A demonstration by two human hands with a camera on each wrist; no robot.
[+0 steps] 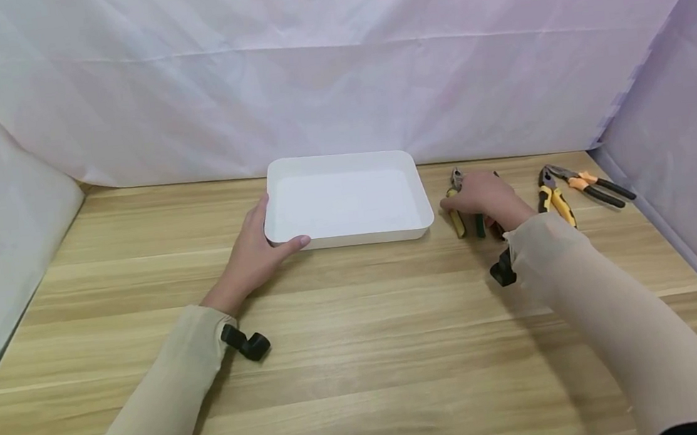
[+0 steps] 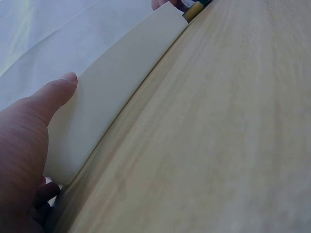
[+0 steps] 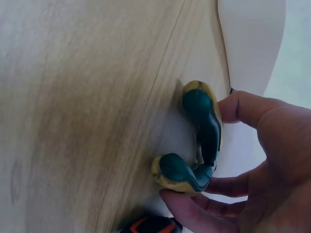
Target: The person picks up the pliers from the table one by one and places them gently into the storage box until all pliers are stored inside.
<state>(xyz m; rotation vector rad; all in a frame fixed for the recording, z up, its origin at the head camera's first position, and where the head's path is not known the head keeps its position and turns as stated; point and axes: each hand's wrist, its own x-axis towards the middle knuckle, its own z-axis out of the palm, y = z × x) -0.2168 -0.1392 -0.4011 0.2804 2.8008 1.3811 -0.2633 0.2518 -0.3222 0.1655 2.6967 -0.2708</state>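
Observation:
A shallow white tray (image 1: pixel 351 239) lies on the table near the back curtain. My left hand (image 1: pixel 252 253) holds its front left corner, thumb along the front wall and fingers at the left side. Right of the tray, my right hand (image 1: pixel 488 196) grips pliers (image 1: pixel 456 222) with green and yellow handles. In the right wrist view, the thumb touches one handle of these pliers (image 3: pixel 209 131) and fingers touch the other; the handles are spread apart. The head of the pliers points to the back. Beside them lies a black and red handled tool (image 3: pixel 153 224), mostly hidden.
Farther right lie pliers with yellow and black handles (image 1: pixel 560 204) and long-nosed pliers with orange and black handles (image 1: pixel 597 188). A white curtain (image 1: pixel 335 97) hangs behind the wooden table (image 1: pixel 365 359), with further white cloth at both sides.

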